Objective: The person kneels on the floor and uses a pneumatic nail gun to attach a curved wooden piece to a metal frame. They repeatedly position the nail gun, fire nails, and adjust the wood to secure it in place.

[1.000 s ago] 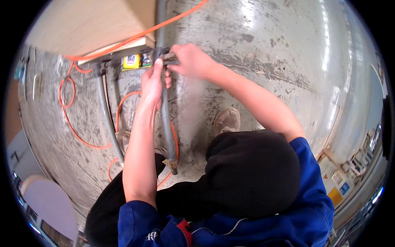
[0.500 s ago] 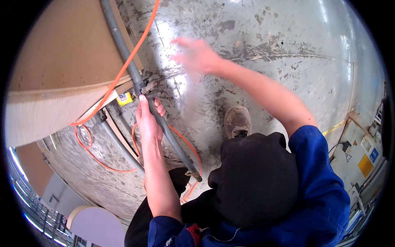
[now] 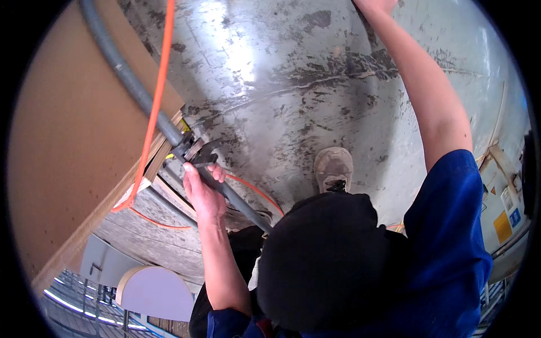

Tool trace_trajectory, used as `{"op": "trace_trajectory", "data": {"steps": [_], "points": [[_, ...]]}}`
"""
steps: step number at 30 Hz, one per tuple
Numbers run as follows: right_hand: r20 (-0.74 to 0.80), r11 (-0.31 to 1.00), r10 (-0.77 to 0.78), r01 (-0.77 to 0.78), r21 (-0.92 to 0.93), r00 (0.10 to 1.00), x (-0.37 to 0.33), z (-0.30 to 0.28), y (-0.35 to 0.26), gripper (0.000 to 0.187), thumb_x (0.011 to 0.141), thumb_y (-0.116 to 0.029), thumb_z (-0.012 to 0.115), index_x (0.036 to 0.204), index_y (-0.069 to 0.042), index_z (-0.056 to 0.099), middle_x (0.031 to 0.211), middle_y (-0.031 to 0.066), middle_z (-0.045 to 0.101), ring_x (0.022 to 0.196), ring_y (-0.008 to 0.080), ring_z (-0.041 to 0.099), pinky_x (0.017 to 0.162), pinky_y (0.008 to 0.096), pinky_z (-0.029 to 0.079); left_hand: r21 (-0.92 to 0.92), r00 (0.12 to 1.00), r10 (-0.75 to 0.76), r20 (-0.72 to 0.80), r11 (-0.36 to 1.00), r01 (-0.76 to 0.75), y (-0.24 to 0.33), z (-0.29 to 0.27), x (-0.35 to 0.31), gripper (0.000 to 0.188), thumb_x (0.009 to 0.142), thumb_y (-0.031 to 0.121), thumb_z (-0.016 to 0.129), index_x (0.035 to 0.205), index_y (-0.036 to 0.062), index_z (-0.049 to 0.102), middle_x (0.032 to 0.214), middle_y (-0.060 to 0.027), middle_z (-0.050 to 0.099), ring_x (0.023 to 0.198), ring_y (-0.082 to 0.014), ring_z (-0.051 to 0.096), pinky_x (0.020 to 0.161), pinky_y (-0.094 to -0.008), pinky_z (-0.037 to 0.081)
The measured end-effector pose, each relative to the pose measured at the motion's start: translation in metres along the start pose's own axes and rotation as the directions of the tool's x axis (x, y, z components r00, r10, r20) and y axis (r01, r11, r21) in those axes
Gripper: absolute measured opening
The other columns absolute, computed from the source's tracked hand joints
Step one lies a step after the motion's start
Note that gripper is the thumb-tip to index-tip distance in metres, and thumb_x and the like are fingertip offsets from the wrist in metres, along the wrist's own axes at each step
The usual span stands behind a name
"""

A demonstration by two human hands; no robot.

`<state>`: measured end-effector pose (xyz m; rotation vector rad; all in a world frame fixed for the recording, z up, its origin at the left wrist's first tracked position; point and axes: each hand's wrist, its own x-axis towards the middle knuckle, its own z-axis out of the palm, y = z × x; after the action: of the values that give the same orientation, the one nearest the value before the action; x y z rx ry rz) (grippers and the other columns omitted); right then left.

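Observation:
My left hand is closed around a grey pipe that runs diagonally from the upper left down to the middle. Just above my fingers sits a dark metal fitting on the pipe. An orange cable crosses over the pipe and drops along a brown board. My right arm stretches up and to the right. My right hand is cut off by the top edge, well away from the pipe, and its fingers are hidden.
The floor is worn, scuffed grey concrete. My shoe stands on it right of the pipe. A dark rounded shape fills the lower middle. Wooden planks and a pale rounded panel lie lower left; yellow-labelled boxes sit at the right.
My right hand has let go of the pipe and lifted up toward the top edge. My left hand has stayed on the pipe. The view has swung nearer the board.

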<state>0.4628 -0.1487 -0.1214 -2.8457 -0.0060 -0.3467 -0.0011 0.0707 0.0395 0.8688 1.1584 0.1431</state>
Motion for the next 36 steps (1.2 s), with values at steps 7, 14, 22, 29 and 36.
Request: {"op": "trace_trajectory", "data": {"steps": [7, 14, 22, 29, 36], "points": [[-0.021, 1.000, -0.001, 0.001, 0.001, 1.000, 0.000, 0.003, 0.004, 0.061, 0.098, -0.042, 0.053, 0.144, -0.002, 0.051, 0.144, 0.0202, 0.056, 0.137, 0.0371, 0.048, 0.117, 0.0502, 0.032, -0.020, 1.000, -0.003, 0.016, 1.000, 0.003, -0.003, -0.005, 0.001, 0.055, 0.108, 0.052, 0.046, 0.133, 0.0030, 0.051, 0.091, -0.0056, 0.056, 0.073, -0.0139, 0.049, 0.063, -0.0291, 0.040], [0.077, 0.995, 0.090, -0.087, -0.044, 0.993, 0.000, -0.008, -0.004, 0.064, 0.096, -0.042, 0.057, 0.147, -0.006, 0.050, 0.147, 0.0194, 0.054, 0.142, 0.0349, 0.045, 0.118, 0.0512, 0.030, -0.039, 1.000, -0.004, 0.029, 0.999, 0.005, -0.005, -0.011, 0.003, 0.059, 0.107, 0.051, 0.049, 0.138, 0.0019, 0.050, 0.100, -0.0086, 0.060, 0.073, -0.0150, 0.051, 0.064, -0.0298, 0.042], [0.062, 0.998, 0.063, -0.063, 0.003, 0.996, -0.001, -0.012, -0.008, 0.062, 0.095, -0.041, 0.056, 0.146, -0.005, 0.051, 0.148, 0.0186, 0.053, 0.141, 0.0341, 0.046, 0.119, 0.0500, 0.030, -0.025, 1.000, -0.015, 0.002, 1.000, 0.015, -0.005, -0.014, 0.002, 0.063, 0.105, 0.054, 0.051, 0.141, 0.0028, 0.049, 0.100, -0.0108, 0.061, 0.073, -0.0156, 0.052, 0.063, -0.0309, 0.042], [-0.007, 1.000, -0.002, 0.002, -0.023, 1.000, 0.004, 0.010, 0.008, 0.063, 0.095, -0.042, 0.056, 0.147, -0.006, 0.050, 0.150, 0.0176, 0.052, 0.144, 0.0332, 0.042, 0.120, 0.0488, 0.029, -0.047, 0.999, -0.012, 0.048, 0.999, 0.014, -0.001, -0.011, 0.004, 0.062, 0.104, 0.052, 0.055, 0.141, 0.0025, 0.049, 0.101, -0.0120, 0.061, 0.074, -0.0165, 0.052, 0.063, -0.0307, 0.042], [-0.021, 1.000, 0.008, -0.009, -0.025, 1.000, 0.003, 0.008, 0.006, 0.063, 0.094, -0.042, 0.058, 0.146, -0.005, 0.051, 0.148, 0.0182, 0.054, 0.142, 0.0342, 0.044, 0.119, 0.0488, 0.030, -0.049, 0.999, -0.023, 0.036, 0.999, 0.025, -0.001, -0.014, 0.004, 0.061, 0.104, 0.052, 0.055, 0.139, 0.0021, 0.050, 0.104, -0.0131, 0.062, 0.075, -0.0185, 0.053, 0.065, -0.0324, 0.044]]}}
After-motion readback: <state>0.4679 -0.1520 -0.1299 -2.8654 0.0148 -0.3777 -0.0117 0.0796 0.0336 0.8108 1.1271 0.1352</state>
